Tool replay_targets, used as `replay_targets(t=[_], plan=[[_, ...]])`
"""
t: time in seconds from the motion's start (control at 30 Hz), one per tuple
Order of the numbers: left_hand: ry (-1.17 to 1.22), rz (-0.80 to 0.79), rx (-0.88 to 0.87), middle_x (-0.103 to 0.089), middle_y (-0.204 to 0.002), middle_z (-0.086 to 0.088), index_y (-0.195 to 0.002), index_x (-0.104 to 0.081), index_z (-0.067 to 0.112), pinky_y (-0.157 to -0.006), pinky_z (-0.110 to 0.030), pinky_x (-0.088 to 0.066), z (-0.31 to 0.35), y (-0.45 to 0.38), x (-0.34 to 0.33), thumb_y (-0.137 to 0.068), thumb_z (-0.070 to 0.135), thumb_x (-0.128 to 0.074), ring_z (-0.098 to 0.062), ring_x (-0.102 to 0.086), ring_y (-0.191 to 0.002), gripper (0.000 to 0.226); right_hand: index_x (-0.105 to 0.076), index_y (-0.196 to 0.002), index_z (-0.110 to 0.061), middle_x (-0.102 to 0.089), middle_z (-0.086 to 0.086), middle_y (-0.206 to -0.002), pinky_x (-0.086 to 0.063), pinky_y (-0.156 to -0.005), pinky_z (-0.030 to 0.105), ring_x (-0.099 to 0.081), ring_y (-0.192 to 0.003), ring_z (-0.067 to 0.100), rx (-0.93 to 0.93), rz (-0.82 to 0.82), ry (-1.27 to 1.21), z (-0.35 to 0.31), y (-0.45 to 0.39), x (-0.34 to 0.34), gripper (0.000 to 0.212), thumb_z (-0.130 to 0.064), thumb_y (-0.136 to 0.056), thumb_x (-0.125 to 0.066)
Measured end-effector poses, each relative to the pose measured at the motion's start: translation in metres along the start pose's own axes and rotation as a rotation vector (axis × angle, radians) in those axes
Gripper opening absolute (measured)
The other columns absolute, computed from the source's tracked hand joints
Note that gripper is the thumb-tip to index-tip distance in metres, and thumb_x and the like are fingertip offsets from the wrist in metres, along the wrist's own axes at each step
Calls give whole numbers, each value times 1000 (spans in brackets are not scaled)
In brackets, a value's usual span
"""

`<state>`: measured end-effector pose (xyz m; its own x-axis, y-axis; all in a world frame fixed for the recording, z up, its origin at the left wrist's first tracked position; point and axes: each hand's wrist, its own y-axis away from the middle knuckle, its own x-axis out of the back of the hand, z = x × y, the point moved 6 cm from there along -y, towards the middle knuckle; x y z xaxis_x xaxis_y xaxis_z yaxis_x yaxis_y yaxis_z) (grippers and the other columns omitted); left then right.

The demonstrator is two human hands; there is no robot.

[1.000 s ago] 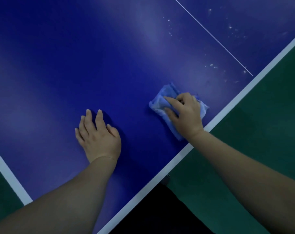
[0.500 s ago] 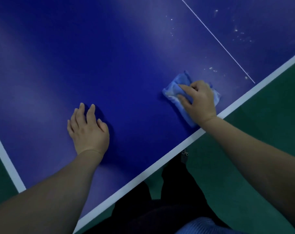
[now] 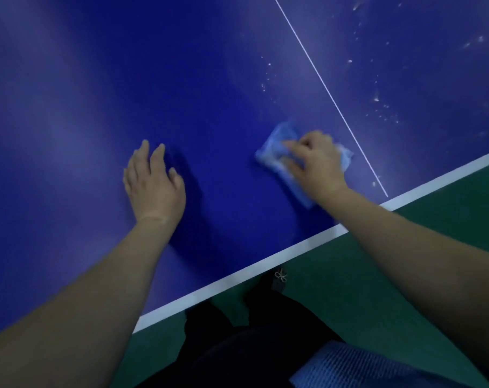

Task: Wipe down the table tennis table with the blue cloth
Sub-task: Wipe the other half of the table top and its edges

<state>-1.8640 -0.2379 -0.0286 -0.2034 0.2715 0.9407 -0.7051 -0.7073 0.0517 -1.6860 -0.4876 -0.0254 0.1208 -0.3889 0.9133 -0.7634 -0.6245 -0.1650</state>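
The right hand [image 3: 317, 163] is motion-blurred and hides the middle of the blue cloth [image 3: 277, 147]. The table [image 3: 97, 79] runs off the left and far edges.

— Any writing to read here?
— None. The bench [image 3: 209, 79] bears only painted marks: a thin white line [image 3: 330, 96] and a broad white edge band [image 3: 265, 264]. No letters, numbers or logos.
— On the cloth [image 3: 277, 141]?
— Blurred; nothing legible there.
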Motion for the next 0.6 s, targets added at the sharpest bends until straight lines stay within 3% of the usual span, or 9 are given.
replay_targets(t=[0.1,0.17,0.2,0.3,0.37,0.43,0.5,0.53,0.6], plan=[[-18,-14,61,-16,-162,-5,-150,-30,19,-121,-47,-6,12,-19,-14,-100,27,-38,-25,-11,-148,52,-65,-121,-27,-54,10,-111,-39,-86,40,-51,-99,33,-604,168,63,66,-19,17,35,-41,-90,-58],[-53,8,100,-17,-161,-6,-150,-29,20,-121,-48,-6,12,-22,-20,-99,30,-35,-26,-12,-148,53,-64,-120,-29,-52,8,-112,-36,-85,38,-50,-100,31,-719,198,92,56,-20,14,34,-42,-90,-56],[-62,18,104,-18,-161,-6,-149,-30,20,-121,-49,-6,12,-22,-20,-98,30,-35,-27,-13,-148,53,-65,-118,-28,-54,9,-110,-37,-82,38,-51,-98,32,-618,170,69,38,-22,8,33,-40,-89,-58],[-62,23,115,-20,-160,-5,-148,-32,21,-121,-48,-7,10,-24,-21,-96,29,-37,-26,-14,-147,53,-71,-113,-22,-59,13,-97,-39,-74,41,-54,-87,33,43,-58,-49,-23,-31,-16,30,-31,-85,-66],[-63,28,126,-20,-160,-4,-148,-33,22,-121,-48,-6,9,-24,-21,-96,29,-37,-26,-14,-147,53,-72,-113,-21,-59,16,-97,-40,-74,42,-55,-88,34,213,-118,-40,-17,-58,-16,29,-32,-86,-66],[-62,34,131,-19,-160,-4,-148,-32,23,-120,-48,-6,9,-23,-22,-95,30,-37,-25,-14,-147,53,-69,-118,-25,-58,15,-107,-38,-79,40,-54,-96,35,-57,-22,34,27,-93,-8,32,-36,-89,-60],[-65,36,132,-19,-160,-3,-147,-32,23,-120,-48,-6,9,-23,-22,-95,30,-37,-25,-14,-147,53,-64,-122,-30,-53,9,-115,-37,-86,36,-50,-102,31,-546,144,66,73,-102,4,35,-41,-91,-55],[-66,36,136,-19,-160,-3,-147,-32,23,-120,-48,-6,8,-24,-21,-95,30,-37,-26,-14,-147,53,-62,-122,-31,-51,7,-115,-36,-88,36,-50,-102,29,-688,203,75,74,-98,3,35,-43,-91,-54],[-70,31,142,-19,-160,-3,-147,-32,23,-121,-48,-7,8,-24,-22,-95,30,-38,-25,-14,-146,53,-64,-120,-32,-53,7,-112,-35,-85,36,-51,-98,30,-613,194,76,44,-98,-10,34,-43,-89,-56]])
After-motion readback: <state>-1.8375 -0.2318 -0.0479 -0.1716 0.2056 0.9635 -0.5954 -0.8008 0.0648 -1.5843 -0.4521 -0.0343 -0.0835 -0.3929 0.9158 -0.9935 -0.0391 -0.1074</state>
